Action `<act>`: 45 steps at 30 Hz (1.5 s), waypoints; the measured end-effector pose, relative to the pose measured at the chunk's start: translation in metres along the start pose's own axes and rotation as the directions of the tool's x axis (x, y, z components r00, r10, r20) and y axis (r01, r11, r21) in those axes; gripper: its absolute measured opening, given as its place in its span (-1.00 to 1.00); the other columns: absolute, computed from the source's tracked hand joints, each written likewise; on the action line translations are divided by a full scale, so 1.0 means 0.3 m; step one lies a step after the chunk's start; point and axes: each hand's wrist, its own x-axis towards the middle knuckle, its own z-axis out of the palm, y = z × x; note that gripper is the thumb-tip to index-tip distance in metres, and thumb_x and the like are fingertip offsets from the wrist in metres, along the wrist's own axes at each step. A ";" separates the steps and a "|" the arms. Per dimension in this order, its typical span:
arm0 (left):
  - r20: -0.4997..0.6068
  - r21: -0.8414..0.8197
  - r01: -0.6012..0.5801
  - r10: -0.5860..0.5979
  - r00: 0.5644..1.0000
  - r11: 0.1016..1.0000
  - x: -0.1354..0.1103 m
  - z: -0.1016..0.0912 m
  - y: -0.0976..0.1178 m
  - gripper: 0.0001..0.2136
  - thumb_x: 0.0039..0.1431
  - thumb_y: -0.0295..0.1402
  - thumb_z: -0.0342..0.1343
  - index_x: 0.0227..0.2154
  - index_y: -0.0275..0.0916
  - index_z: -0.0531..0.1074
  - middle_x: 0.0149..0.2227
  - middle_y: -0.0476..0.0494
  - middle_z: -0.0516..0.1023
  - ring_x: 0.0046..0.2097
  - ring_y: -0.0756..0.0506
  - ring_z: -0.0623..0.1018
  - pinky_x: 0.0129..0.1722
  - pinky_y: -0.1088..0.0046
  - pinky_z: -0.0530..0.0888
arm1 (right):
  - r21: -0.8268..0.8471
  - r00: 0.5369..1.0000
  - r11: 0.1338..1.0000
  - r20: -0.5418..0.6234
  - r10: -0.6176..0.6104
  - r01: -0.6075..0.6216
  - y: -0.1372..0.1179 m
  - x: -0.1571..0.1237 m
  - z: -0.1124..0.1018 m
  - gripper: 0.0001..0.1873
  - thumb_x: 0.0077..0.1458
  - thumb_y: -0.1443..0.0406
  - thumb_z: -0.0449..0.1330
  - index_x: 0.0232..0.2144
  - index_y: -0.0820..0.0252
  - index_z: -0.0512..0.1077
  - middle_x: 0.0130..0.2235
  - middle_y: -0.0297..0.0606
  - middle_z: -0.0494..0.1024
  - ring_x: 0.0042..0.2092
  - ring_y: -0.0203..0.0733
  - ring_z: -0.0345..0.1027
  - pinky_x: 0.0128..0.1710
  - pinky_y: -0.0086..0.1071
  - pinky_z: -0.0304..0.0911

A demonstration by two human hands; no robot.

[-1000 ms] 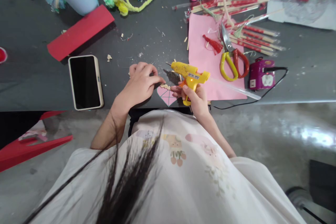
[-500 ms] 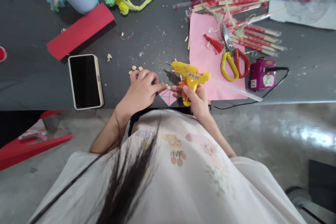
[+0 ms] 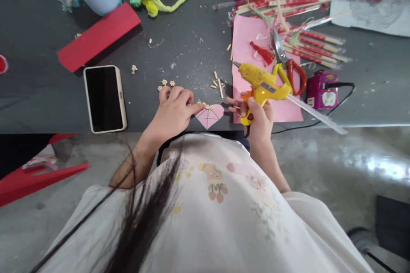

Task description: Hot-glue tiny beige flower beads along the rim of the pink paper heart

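Observation:
A pink heart-shaped piece of paper, marked with dark green lines, lies at the table's front edge. Small beige pieces sit along its top. My left hand is curled on the table, with an outstretched fingertip pressing at the heart's upper left. Just above that hand lie loose beige flower-shaped pieces. To the right of the heart, my right hand is wrapped round a yellow glue gun. The gun's nozzle points up and left, and a clear glue stick sticks out behind.
Short wooden sticks lie above the heart. Scissors rest on pink paper, beside a purple box with a cable. A phone and a red folded card are on the left. Wrapped sticks lie at upper right.
My right hand has moved right with the glue gun, away from the heart, uncovering its right side and the short sticks. My left hand has stayed almost still.

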 end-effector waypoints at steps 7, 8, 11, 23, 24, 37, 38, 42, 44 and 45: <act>0.010 0.037 -0.006 0.006 1.000 0.999 -0.006 -0.004 0.002 -0.71 0.41 -0.39 -0.06 -0.07 0.00 0.57 -0.15 -0.16 0.46 -0.01 -0.23 0.38 0.07 -0.02 0.20 | -0.009 0.999 0.999 -0.005 0.035 -0.035 0.003 -0.005 0.007 -0.73 0.13 0.01 0.25 -0.36 0.04 0.41 -0.61 -0.47 0.22 -0.27 -0.11 0.58 -0.31 -0.30 0.52; 0.011 0.044 -0.007 0.007 1.000 0.999 -0.008 -0.005 0.004 -0.70 0.40 -0.40 -0.06 -0.06 0.00 0.56 -0.15 -0.16 0.46 -0.01 -0.23 0.38 0.07 -0.02 0.20 | -0.012 0.999 0.999 -0.004 0.038 -0.038 0.002 -0.006 0.008 -0.72 0.12 0.00 0.25 -0.36 0.04 0.41 -0.61 -0.47 0.22 -0.29 -0.12 0.58 -0.31 -0.29 0.53; 0.006 0.076 -0.009 0.009 1.000 0.997 -0.020 -0.005 0.019 -0.68 0.38 -0.45 -0.07 -0.01 0.00 0.53 -0.14 -0.18 0.47 -0.01 -0.23 0.38 0.08 -0.03 0.20 | 0.010 0.998 0.998 0.030 0.055 -0.056 0.005 -0.010 0.016 -0.71 0.11 -0.01 0.27 -0.33 0.04 0.43 -0.61 -0.48 0.23 -0.31 -0.13 0.56 -0.27 -0.26 0.55; -0.054 0.283 -0.003 0.019 0.998 0.959 -0.055 0.018 0.080 -0.72 0.43 -0.35 -0.09 0.07 -0.06 0.43 -0.19 -0.18 0.51 -0.06 -0.22 0.42 0.02 0.09 0.23 | 0.029 0.972 0.988 0.186 0.143 -0.151 0.039 -0.017 0.056 -0.67 0.07 -0.02 0.32 -0.25 0.04 0.46 -0.62 -0.52 0.29 -0.38 -0.24 0.50 -0.26 -0.30 0.53; -0.056 0.266 0.001 0.014 0.998 0.964 -0.054 0.021 0.080 -0.72 0.43 -0.35 -0.09 0.08 -0.05 0.42 -0.19 -0.18 0.52 -0.06 -0.22 0.42 0.03 0.09 0.23 | 0.026 0.971 0.987 0.185 0.150 -0.158 0.038 -0.016 0.055 -0.67 0.07 -0.02 0.32 -0.26 0.04 0.46 -0.61 -0.51 0.30 -0.36 -0.23 0.51 -0.25 -0.29 0.54; -0.143 0.189 0.127 -0.100 0.985 0.974 -0.069 0.019 0.053 -0.74 0.37 -0.42 -0.06 -0.01 -0.21 0.48 -0.20 -0.20 0.56 -0.10 -0.22 0.46 0.00 0.06 0.24 | -0.013 0.970 0.987 0.182 0.160 -0.160 0.038 -0.019 0.053 -0.68 0.09 -0.02 0.29 -0.26 0.05 0.44 -0.57 -0.48 0.33 -0.30 -0.18 0.53 -0.24 -0.25 0.51; -0.155 0.182 0.131 -0.103 0.982 0.975 -0.070 0.015 0.044 -0.76 0.36 -0.43 -0.05 -0.05 -0.19 0.50 -0.21 -0.18 0.56 -0.11 -0.21 0.46 -0.01 0.06 0.24 | -0.017 0.970 0.987 0.182 0.160 -0.160 0.039 -0.019 0.052 -0.68 0.09 -0.02 0.29 -0.26 0.04 0.44 -0.58 -0.48 0.32 -0.32 -0.19 0.52 -0.25 -0.25 0.51; -0.161 0.172 0.114 -0.086 0.983 0.978 -0.053 -0.004 0.000 -0.78 0.36 -0.40 0.00 -0.07 -0.14 0.52 -0.19 -0.14 0.54 -0.08 -0.22 0.46 -0.02 0.06 0.27 | -0.026 0.972 0.988 0.178 0.153 -0.151 0.043 -0.017 0.049 -0.68 0.08 -0.03 0.30 -0.27 0.03 0.45 -0.60 -0.51 0.29 -0.42 -0.24 0.46 -0.29 -0.28 0.49; -0.118 0.153 0.102 -0.084 0.989 0.983 -0.030 -0.015 -0.023 -0.75 0.37 -0.39 0.00 -0.01 -0.11 0.52 -0.15 -0.17 0.52 -0.03 -0.25 0.45 -0.03 0.04 0.30 | -0.029 0.972 0.987 0.175 0.159 -0.156 0.046 -0.016 0.047 -0.67 0.07 -0.04 0.30 -0.28 0.03 0.45 -0.60 -0.50 0.30 -0.41 -0.24 0.47 -0.30 -0.28 0.49; -0.088 0.140 0.081 -0.069 0.994 0.987 -0.016 -0.021 -0.033 -0.74 0.38 -0.37 0.00 0.02 -0.11 0.52 -0.14 -0.19 0.51 -0.02 -0.26 0.44 -0.03 0.03 0.31 | -0.035 0.971 0.987 0.176 0.162 -0.158 0.048 -0.015 0.047 -0.66 0.07 -0.04 0.29 -0.28 0.03 0.44 -0.60 -0.49 0.31 -0.39 -0.23 0.48 -0.31 -0.29 0.48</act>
